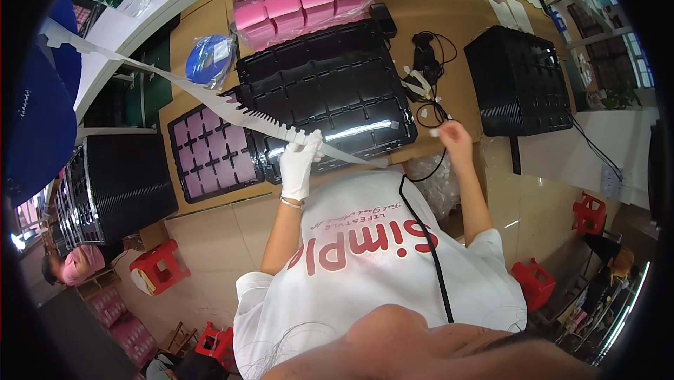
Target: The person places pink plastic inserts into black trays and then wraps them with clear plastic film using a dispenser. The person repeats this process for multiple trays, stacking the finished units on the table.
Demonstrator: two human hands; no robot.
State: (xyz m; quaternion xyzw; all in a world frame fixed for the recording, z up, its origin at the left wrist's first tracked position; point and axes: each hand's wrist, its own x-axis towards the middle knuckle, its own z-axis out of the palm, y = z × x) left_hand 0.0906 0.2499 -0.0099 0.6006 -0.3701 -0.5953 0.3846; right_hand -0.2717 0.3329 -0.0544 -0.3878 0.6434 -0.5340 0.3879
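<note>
A long white strip with a row of small notched tabs along one edge stretches from the upper left down toward my body. My left hand, in a white glove, is closed on this strip above the front edge of a black compartment tray. My right hand is bare and raised to the right of the tray, its fingers curled together. Something small and white shows at its fingertips; I cannot make out whether it is held or worn. A black cable hangs close to that hand.
A pink-filled tray lies left of the black tray. Pink foam pieces in plastic and a blue roll are behind. Stacks of black trays stand left and right. Black cables lie on the cardboard.
</note>
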